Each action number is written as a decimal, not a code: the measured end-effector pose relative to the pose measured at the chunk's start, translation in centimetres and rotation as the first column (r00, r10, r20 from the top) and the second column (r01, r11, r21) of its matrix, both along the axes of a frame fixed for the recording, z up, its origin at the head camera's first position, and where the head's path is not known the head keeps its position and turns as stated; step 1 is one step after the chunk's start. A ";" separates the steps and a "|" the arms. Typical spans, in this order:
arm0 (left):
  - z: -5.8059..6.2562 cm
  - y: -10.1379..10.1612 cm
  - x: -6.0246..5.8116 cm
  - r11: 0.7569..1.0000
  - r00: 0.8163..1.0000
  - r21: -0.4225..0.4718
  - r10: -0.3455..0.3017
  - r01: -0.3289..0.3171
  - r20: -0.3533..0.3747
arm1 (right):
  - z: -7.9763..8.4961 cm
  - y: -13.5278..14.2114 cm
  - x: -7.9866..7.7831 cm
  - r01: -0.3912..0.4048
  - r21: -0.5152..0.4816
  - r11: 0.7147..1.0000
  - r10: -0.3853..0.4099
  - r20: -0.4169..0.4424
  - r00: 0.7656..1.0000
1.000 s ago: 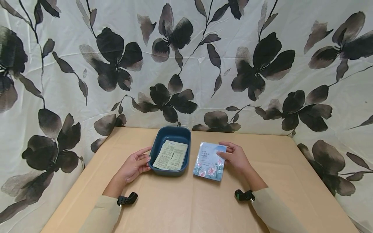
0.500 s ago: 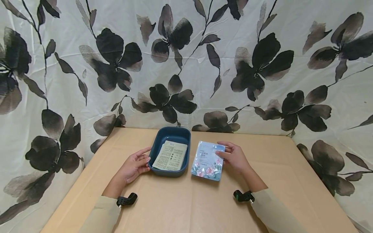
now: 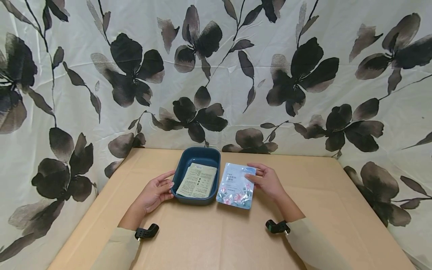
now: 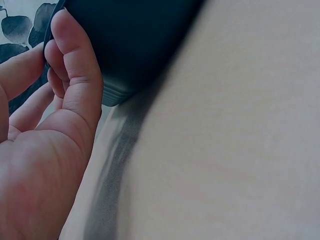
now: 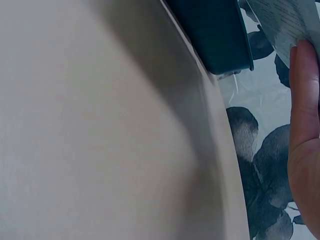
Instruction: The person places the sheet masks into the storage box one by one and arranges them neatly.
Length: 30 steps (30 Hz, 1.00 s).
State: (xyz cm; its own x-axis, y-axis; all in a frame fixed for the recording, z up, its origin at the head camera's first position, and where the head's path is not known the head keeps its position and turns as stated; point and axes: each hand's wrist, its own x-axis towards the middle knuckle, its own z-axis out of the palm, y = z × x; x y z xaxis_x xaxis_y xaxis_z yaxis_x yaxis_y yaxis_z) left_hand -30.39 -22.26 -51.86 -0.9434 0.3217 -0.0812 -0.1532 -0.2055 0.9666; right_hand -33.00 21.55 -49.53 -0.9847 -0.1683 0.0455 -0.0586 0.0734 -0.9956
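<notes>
A dark blue plastic bin (image 3: 195, 201) stands on the table, left of centre. Inside it lies a pale sachet (image 3: 197, 180) with printed text face up. My left hand (image 3: 156, 193) grips the bin's left side, thumb and fingers at the rim; the left wrist view shows the fingers against its wall. My right hand (image 3: 268, 182) pinches a light-blue, glossy flat sachet (image 3: 236, 185) with pink flowers by its right edge, thumb on top. The sachet hangs just right of the bin, slightly tilted. In the right wrist view, its text-covered underside (image 5: 287, 22) shows beside the fingers.
The tan-covered table (image 3: 216, 240) reaches back to a white cloth backdrop (image 3: 249, 123) printed with dark flowers. Each wrist wears a black strap device, such as the left band (image 3: 147, 231).
My right hand has moved left with the light-blue sachet, bringing it closer to the bin's right side. The left hand and the bin have stayed nearly still.
</notes>
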 end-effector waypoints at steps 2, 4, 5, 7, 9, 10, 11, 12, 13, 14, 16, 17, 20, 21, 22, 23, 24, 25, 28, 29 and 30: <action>0.0 0.0 0.0 1.000 1.000 -0.004 0.006 -0.006 0.000 | 0.0 -0.3 0.0 0.006 -0.003 1.000 -0.006 0.005 1.000; 0.0 0.0 0.0 1.000 1.000 -0.008 0.014 -0.014 0.005 | 0.1 -0.5 -0.1 0.003 -0.001 1.000 -0.003 0.005 1.000; 0.0 0.0 0.0 1.000 1.000 -0.012 0.015 -0.015 0.006 | 0.1 -0.7 -0.1 0.003 -0.004 1.000 -0.002 0.006 1.000; 0.0 0.1 0.0 1.000 1.000 -0.014 0.023 -0.023 0.010 | 0.1 -1.1 -0.2 0.002 -0.012 1.000 -0.002 0.009 1.000; 0.0 0.1 -0.1 1.000 1.000 -0.014 0.024 -0.024 0.013 | 0.0 -1.5 -0.2 0.000 -0.013 1.000 0.001 0.009 1.000; 0.0 0.1 -0.1 1.000 1.000 -0.013 0.024 -0.024 0.014 | 0.0 -1.7 -0.3 -0.001 -0.018 1.000 0.001 0.011 1.000; 0.0 0.1 0.0 1.000 1.000 -0.013 0.025 -0.025 0.013 | 0.0 -1.9 -0.3 -0.001 -0.018 1.000 0.002 0.013 1.000; 0.1 0.1 0.0 1.000 1.000 -0.012 0.027 -0.027 0.013 | -0.1 -2.1 -0.3 -0.002 -0.020 1.000 0.003 0.013 1.000; 0.1 0.1 0.0 1.000 1.000 -0.014 0.024 -0.024 0.011 | -0.1 -2.3 -0.3 -0.003 -0.018 1.000 0.003 0.013 1.000; 0.1 0.1 0.0 1.000 1.000 -0.016 0.023 -0.023 0.009 | -0.1 -2.5 -0.3 -0.003 -0.014 1.000 0.003 0.012 1.000; 0.1 0.1 0.0 0.999 1.000 -0.017 0.027 -0.027 0.010 | -0.2 -3.0 -0.4 -0.004 -0.015 1.000 0.004 0.013 1.000; 0.1 0.1 0.0 1.000 1.000 -0.018 0.026 -0.026 0.008 | -0.2 -3.2 -0.4 -0.002 -0.011 1.000 0.002 0.011 1.000; 0.1 0.1 0.0 1.000 1.000 -0.017 0.022 -0.022 0.007 | -0.2 -3.8 -0.6 0.002 -0.011 1.000 -0.002 0.009 1.000; 0.1 0.1 -0.1 1.000 1.000 -0.013 0.024 -0.024 0.009 | -0.2 -4.0 -0.7 0.002 -0.016 1.000 -0.002 0.011 1.000; 0.0 0.1 -0.1 1.000 1.000 -0.013 0.023 -0.023 0.008 | -0.2 -4.1 -0.7 0.004 -0.014 1.000 -0.004 0.010 1.000; 0.0 0.2 -0.1 1.000 1.000 -0.014 0.022 -0.022 0.007 | -0.1 -4.3 -0.8 0.005 -0.016 1.000 -0.005 0.010 1.000; 0.0 0.1 -0.1 1.000 1.000 -0.014 0.021 -0.021 0.005 | -0.1 -4.4 -0.9 0.005 -0.018 1.000 -0.005 0.008 1.000; 0.0 0.2 -0.1 1.000 1.000 -0.014 0.025 -0.025 0.006 | -0.1 -4.6 -1.0 0.005 -0.023 1.000 -0.005 0.007 1.000; -0.1 0.2 -0.2 1.000 1.000 -0.021 0.022 -0.022 0.000 | 0.0 -5.0 -1.3 0.013 -0.032 0.999 -0.013 0.003 1.000; -0.1 0.1 -0.3 1.000 1.000 -0.023 0.021 -0.021 -0.002 | 0.1 -5.2 -1.4 0.017 -0.034 0.999 -0.017 0.003 1.000; -0.1 0.1 -0.3 0.999 1.000 -0.025 0.023 -0.023 -0.002 | 0.1 -5.3 -1.6 0.020 -0.038 0.999 -0.020 0.002 1.000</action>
State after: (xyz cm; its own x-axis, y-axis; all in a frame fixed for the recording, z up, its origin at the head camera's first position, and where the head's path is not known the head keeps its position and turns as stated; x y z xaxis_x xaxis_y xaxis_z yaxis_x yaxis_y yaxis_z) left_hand -30.66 -22.12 -51.97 -0.9507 0.2976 -0.0869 -0.1467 -0.1848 0.9718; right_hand -34.56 16.27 -49.43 -0.9879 -0.1468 0.0500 -0.0560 0.0371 -0.9977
